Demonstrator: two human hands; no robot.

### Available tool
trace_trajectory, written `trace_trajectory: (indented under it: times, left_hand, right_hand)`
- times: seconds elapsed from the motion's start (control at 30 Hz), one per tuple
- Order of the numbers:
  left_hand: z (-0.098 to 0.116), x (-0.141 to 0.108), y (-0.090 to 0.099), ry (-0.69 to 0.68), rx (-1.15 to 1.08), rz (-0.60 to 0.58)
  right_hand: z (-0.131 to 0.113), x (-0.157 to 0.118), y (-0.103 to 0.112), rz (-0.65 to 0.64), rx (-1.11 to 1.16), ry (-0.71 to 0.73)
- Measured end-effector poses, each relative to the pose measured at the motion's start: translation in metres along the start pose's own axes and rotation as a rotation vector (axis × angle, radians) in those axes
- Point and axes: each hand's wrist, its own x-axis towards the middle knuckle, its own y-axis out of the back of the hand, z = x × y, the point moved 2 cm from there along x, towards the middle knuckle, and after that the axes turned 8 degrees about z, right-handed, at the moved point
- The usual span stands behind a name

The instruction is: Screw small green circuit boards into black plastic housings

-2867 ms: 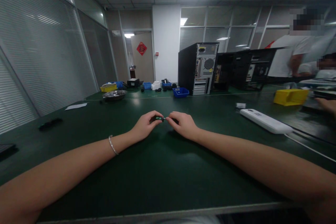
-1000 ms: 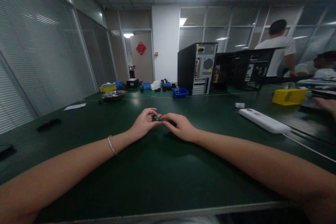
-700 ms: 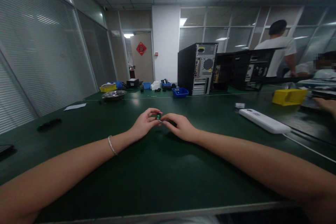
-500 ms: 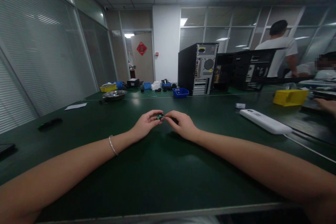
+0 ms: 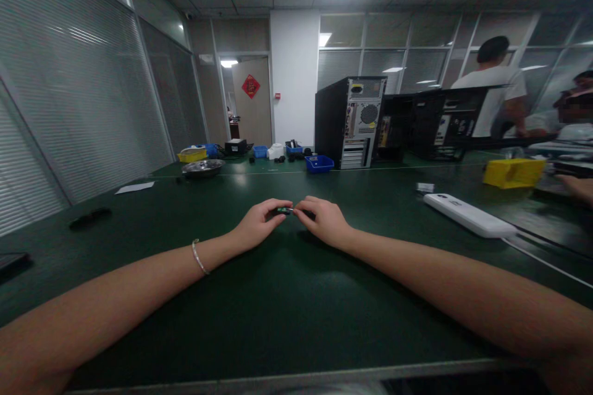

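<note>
My left hand (image 5: pixel 256 224), with a silvery bracelet on its wrist, is closed in a pinch just above the table. Between its thumb and fingers is a small green and dark piece (image 5: pixel 283 211), perhaps a little circuit board; most of it is hidden. Facing it from the right, my right hand (image 5: pixel 325 221) is pinched too. A thin pale tip (image 5: pixel 291 210) shows at its fingertips and reaches the green piece. What that tip belongs to is hidden in the fingers.
On the green table (image 5: pixel 259 315) a white power bank-like block (image 5: pixel 467 215) with cables lies right, near a yellow bin (image 5: pixel 514 173). Behind stand a computer tower (image 5: pixel 354 123), a blue tray (image 5: pixel 319 164) and a metal bowl (image 5: pixel 202 168). A co-worker's hand (image 5: pixel 574 188) shows far right.
The small green piece has turned in my left fingers and now lies flatter, showing less of its face. My right hand has shifted very slightly to the right.
</note>
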Motion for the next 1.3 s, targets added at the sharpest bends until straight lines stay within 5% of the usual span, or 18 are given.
trace_trajectory:
  times: [0.47, 0.7, 0.93, 1.3]
  left_hand:
    - [-0.0032, -0.0008, 0.0019, 0.066, -0.006, -0.048]
    - [-0.0006, -0.0018, 0.0032, -0.036, 0.091, -0.014]
    - [-0.0055, 0.0025, 0.0008, 0.100, -0.080, -0.019]
    - [-0.0013, 0.0006, 0.0018, 0.142, -0.057, -0.048]
  right_hand:
    - [0.0032, -0.0012, 0.0006, -0.014, 0.153, 0.029]
    - [0.0025, -0.0006, 0.0002, -0.010, 0.152, 0.044]
    - [0.0065, -0.0001, -0.0007, -0.006, 0.216, 0.034]
    - [0.0085, 0.0011, -0.0050, -0.048, 0.241, 0.016]
